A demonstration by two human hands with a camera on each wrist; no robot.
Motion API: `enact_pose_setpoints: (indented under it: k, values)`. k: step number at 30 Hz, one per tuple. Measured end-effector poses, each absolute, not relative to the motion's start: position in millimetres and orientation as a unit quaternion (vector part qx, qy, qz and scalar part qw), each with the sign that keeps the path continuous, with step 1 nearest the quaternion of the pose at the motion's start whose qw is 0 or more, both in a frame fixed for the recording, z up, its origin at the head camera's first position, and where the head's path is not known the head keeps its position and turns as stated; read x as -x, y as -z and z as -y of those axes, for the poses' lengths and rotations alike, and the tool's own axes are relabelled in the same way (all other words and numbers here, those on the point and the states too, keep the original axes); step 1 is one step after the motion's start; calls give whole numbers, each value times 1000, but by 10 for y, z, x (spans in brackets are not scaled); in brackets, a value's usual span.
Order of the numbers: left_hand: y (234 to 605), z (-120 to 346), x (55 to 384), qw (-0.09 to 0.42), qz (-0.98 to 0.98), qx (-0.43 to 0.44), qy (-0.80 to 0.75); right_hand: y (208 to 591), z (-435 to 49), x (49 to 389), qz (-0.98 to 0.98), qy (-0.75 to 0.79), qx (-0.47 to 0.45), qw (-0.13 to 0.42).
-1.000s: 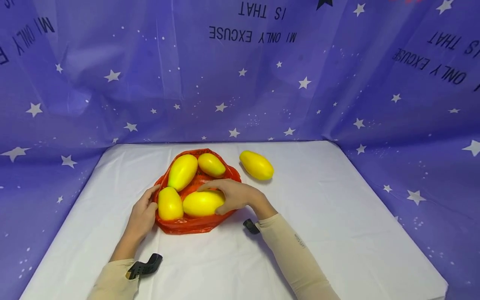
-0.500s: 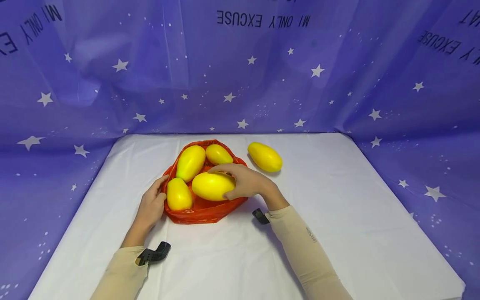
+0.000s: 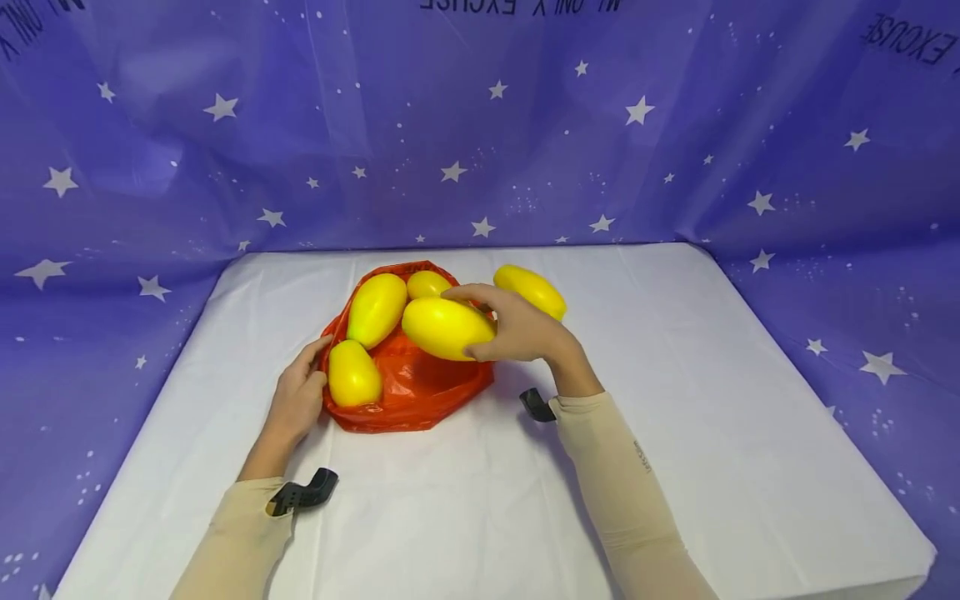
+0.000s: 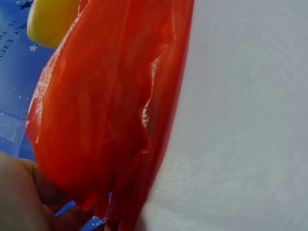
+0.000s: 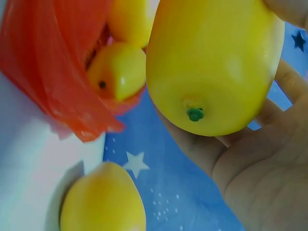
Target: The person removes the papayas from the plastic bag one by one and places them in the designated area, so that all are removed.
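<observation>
A red plastic bag lies with its mouth spread wide on the white-covered table. At its left rim my left hand pinches the plastic; in the left wrist view fingers are at the gathered edge. My right hand grips a yellow papaya, raised above the right side of the bag. The right wrist view shows its green stem end. Inside the bag lie a front-left papaya, a larger back-left papaya and a back papaya, partly covered by the held one.
Another papaya lies on the table, behind my right hand and right of the bag. A purple cloth with white stars hangs behind and at both sides. Black wrist mounts stick out from both sleeves.
My right hand has lifted the front-right papaya out of the bag's bottom and moved it up and right. The left hand keeps its hold on the rim. The head view has shifted slightly.
</observation>
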State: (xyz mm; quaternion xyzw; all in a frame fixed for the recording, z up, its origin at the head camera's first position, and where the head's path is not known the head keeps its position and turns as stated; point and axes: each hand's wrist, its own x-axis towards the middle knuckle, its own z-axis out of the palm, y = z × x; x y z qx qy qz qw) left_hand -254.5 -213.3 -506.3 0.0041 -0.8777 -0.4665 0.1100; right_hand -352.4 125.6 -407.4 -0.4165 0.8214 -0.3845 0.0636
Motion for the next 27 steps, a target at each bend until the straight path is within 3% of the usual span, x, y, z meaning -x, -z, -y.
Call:
enact_pose_setpoints:
  k: [6, 16, 27]
  values:
    - [5032, 2154, 2536, 111, 877, -9, 468, 3973, -1420, 3611, -812, 417, 406, 35]
    - [5022, 2093, 2580, 109, 876, -5, 470, 3917, -1763, 3697, -820, 462, 334, 41]
    - [5052, 2112, 2549, 104, 879, -7, 465, 3987, -1824, 3701, -839, 458, 293, -9]
